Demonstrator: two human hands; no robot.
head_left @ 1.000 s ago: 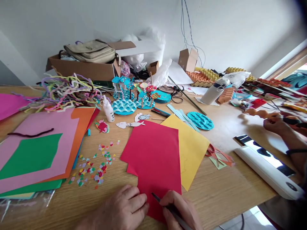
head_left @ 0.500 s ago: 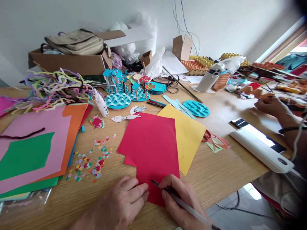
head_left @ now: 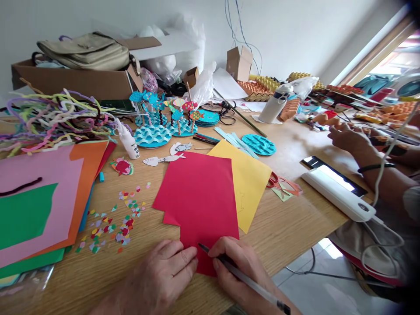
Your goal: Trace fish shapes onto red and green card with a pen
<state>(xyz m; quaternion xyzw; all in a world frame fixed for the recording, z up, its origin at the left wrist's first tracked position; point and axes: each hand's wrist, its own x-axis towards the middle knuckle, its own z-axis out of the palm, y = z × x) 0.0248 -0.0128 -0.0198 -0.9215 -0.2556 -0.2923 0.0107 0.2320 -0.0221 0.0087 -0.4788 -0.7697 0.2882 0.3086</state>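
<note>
Red paper [head_left: 200, 197] under pen [head_left: 259, 288]; glue bottle [head_left: 129, 146] label illegible

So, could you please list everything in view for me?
red sheet: one, red, front centre, under both hands
yellow sheet: one, yellow, under its right side
paper stack: one, pink, green, orange, left
paper scraps: many, mixed colours, beside the stack
glue bottle: one, white, behind the scraps
pipe cleaners: pile, mixed, far left
cardboard box: one, brown, back left
wave discs: several, blue, centre back
co-worker's hand: one, far right
pen: one, clear barrel, in right hand
left hand: flat on red sheet
right hand: gripping the pen
</note>
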